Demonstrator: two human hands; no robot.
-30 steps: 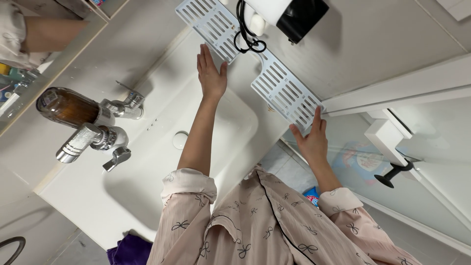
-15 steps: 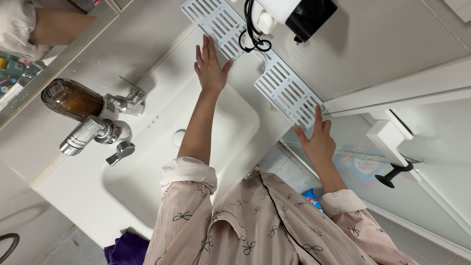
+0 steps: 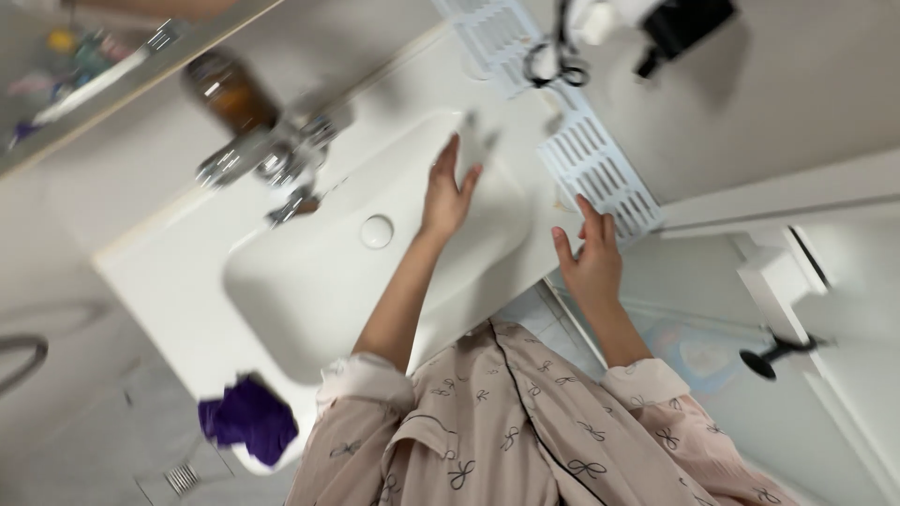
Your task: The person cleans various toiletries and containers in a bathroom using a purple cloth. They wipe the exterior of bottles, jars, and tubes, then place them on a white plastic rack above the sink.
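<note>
I see my left hand [image 3: 448,192] open and flat over the white sink basin [image 3: 309,281], and my right hand [image 3: 589,258] open, fingertips touching the slatted white rack [image 3: 605,173] on the rim. Neither hand grips anything; the rack lies in place, and I judge the work barely begun

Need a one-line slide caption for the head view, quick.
Both open hands, left hand and right hand, reach over a white sink toward a slotted rack.

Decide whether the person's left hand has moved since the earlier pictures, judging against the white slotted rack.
Yes. The left hand has drawn back from the white slotted rack, which its fingers touched before, and is now over the white sink basin.
</note>
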